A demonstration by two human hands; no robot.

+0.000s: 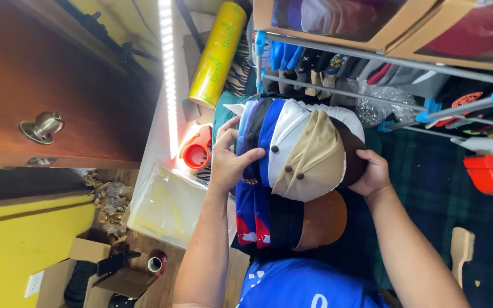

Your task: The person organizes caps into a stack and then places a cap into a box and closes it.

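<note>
Nested stack of soft fabric baseball caps at frame centre: blue, black, white, tan and brown crowns pushed one into the next, brims pointing toward 6 o'clock. It sits pinched between both hands above the dark green plaid surface.

Left hand at 9 o'clock of the stack, fingers curled over the blue-cap end, thumb across the crown; closed on it. Right hand at 3 o'clock, palm cupped against the dark brown end cap, fingers mostly hidden behind it, so it looks like pressing rather than gripping.

Handling, as a judgement: light, soft crowns that crush easily, stiffer brims; the layers can slide apart or fan out if end pressure drops. Best hold is squeeze from both ends, or underneath by the stacked brims.

Around: yellow roll of plastic film at 11 o'clock, orange tape dispenser just beside the left hand at 9 o'clock, clear plastic bags at 8 o'clock, red tape gun at 3 o'clock, metal rack with hanging goods at 1 o'clock.
</note>
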